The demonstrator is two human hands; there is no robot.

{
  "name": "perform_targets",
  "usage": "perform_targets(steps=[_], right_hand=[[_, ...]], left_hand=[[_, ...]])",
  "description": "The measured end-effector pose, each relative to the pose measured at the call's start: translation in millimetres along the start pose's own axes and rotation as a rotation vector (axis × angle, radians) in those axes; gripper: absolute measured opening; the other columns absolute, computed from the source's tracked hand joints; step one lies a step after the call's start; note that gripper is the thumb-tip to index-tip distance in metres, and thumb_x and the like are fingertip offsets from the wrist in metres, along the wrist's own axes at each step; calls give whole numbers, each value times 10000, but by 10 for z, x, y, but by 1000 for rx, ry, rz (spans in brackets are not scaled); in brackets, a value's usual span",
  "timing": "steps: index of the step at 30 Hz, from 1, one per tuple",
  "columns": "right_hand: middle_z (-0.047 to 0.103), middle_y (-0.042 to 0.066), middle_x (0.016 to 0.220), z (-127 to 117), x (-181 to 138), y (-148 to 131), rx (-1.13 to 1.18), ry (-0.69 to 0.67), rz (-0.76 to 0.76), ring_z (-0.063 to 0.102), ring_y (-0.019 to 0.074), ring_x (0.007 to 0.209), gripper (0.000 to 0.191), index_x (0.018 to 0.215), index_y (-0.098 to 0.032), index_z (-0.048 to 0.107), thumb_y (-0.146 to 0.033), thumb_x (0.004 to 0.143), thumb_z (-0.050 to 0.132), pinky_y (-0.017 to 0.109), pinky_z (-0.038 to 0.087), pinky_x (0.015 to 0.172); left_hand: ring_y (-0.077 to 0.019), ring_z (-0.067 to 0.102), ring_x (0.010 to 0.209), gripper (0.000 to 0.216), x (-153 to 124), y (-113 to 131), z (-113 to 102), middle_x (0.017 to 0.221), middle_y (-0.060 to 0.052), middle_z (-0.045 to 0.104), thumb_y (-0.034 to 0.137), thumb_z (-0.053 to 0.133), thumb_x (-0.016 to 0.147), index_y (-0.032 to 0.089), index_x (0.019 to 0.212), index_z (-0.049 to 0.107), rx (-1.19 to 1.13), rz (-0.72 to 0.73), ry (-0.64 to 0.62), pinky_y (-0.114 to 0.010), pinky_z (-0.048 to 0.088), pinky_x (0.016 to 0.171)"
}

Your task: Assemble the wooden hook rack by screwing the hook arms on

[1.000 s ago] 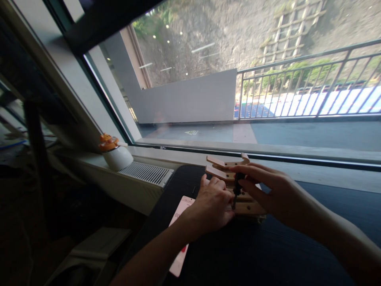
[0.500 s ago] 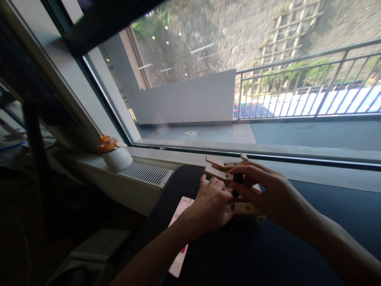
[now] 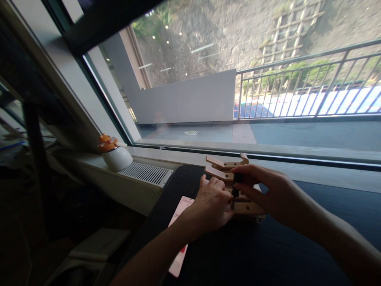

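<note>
Right hand (image 3: 274,194) unshifted; dark windowside desk (image 3: 268,256)

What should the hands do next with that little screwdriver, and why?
Probably give the screwdriver a small twist. The right hand pinches its dark handle upright, tip down on the wooden piece, and the left hand holds that piece steady on the dark table, so it looks braced for turning.
</note>
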State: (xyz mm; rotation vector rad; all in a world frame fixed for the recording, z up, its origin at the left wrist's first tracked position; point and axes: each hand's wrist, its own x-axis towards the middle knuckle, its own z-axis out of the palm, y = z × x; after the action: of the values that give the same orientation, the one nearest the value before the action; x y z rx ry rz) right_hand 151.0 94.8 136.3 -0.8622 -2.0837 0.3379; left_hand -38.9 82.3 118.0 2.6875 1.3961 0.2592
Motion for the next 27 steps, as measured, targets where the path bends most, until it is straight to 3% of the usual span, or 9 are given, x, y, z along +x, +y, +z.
perform_targets(steps=[3, 5, 8, 12, 18, 24, 27], right_hand=[[694, -24, 711, 22, 7, -23, -57, 27, 6, 647, 148, 598, 145, 1008, -235, 683, -275, 869, 686, 263, 520, 565], [674, -34, 681, 35, 12, -44, -73, 46, 9, 635, 140, 577, 125, 966, -233, 670, -275, 853, 704, 253, 508, 547], [719, -12, 746, 47, 15, -65, -46, 54, 27, 684, 157, 640, 149, 976, -226, 663, -261, 841, 714, 256, 538, 585], [773, 22, 902, 14, -2, -65, -17, 12, 7, 719, 169, 717, 239, 1132, -248, 683, -279, 896, 668, 269, 574, 657], [735, 57, 1254, -70, -38, -42, -31, -119, -47, 724, 223, 1053, 365, 1302, -300, 664, -248, 961, 545, 316, 583, 868], [738, 64, 1261, -54, -33, -12, -30, -103, -42, 716, 248, 1094, 373, 1312, -277, 669, -256, 952, 576, 342, 584, 903], [775, 70, 1150, -42, -23, -24, -42, -73, -41, 750, 237, 948, 321, 1242, -256, 702, -274, 931, 623, 327, 599, 817]], left_hand=[[-320, 555, 1161, 183, 0, -7, 12, 1132, -101, 651, 322, 721, 820, 202, 957, 743, -6, 8, 5, -698, 291, 1108], [-319, 552, 1172, 203, 0, -7, 16, 1156, -100, 653, 313, 724, 816, 203, 986, 736, -16, 5, 5, -696, 286, 1111], [-318, 545, 1192, 231, -2, 0, 14, 1174, -94, 655, 299, 722, 815, 212, 1029, 729, -40, -3, 6, -697, 268, 1123], [-325, 533, 1222, 228, -10, 15, -5, 1198, -101, 647, 295, 720, 816, 223, 1031, 737, -48, -17, -11, -696, 246, 1136], [-321, 537, 1219, 208, -9, 15, -22, 1182, -100, 647, 308, 713, 821, 213, 1004, 738, -29, -15, -10, -680, 262, 1137], [-331, 540, 1214, 235, 1, 23, -26, 1189, -117, 645, 310, 714, 821, 201, 1028, 735, -12, -8, -20, -706, 275, 1119], [-328, 540, 1213, 206, 0, 27, -23, 1194, -120, 648, 299, 715, 822, 196, 998, 742, -2, -5, -10, -688, 284, 1123]])
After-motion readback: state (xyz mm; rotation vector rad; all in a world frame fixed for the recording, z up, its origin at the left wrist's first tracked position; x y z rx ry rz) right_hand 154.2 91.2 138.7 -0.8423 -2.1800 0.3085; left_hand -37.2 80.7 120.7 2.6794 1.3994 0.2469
